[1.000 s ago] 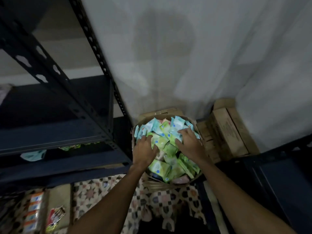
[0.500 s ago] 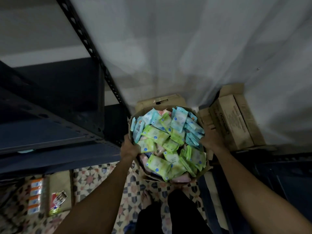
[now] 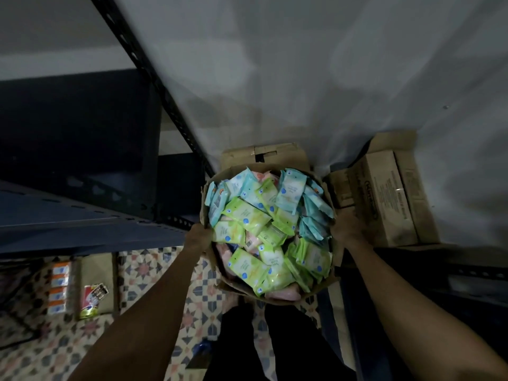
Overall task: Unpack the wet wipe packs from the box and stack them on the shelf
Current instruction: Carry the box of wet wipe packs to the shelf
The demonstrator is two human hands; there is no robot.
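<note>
Box [image 3: 233, 288] of packs [image 3: 247, 213] held between both hands, left hand [image 3: 198, 237] gripping its left rim, right hand [image 3: 347, 229] clasping its right wall, shelf [image 3: 68, 221] beyond left hand.

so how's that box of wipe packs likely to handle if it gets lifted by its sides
Likely heavy for its size: wet wipe packs fill the cardboard box to the rim. Its bulging walls may flex where the left hand and right hand grip. Loose packs on top could slide out if tilted.
</note>
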